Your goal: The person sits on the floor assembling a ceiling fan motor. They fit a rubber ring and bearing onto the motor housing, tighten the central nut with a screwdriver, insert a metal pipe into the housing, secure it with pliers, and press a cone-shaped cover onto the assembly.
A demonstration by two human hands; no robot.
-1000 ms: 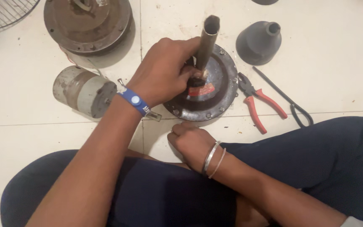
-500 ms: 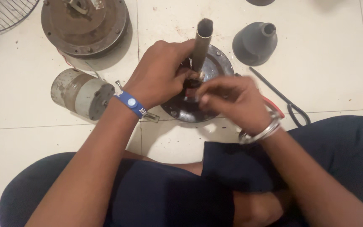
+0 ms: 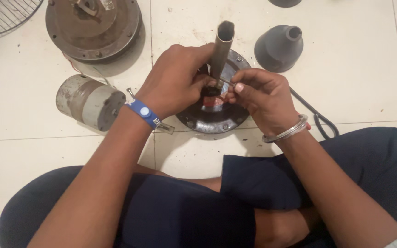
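Our right hand (image 3: pixel 265 94) has come up to pinch a thin pin (image 3: pixel 226 82) at the stiff, heavy-looking pipe (image 3: pixel 221 50), whose base our left hand (image 3: pixel 175 82) grips.

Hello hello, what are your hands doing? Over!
Left hand grips base of upright pipe. Right hand pinches thin pin against pipe. Round motor plate beneath. Nothing blocking.

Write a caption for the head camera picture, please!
Left hand steadies a metal tube on a round motor plate while the right hand pinches a thin pin.
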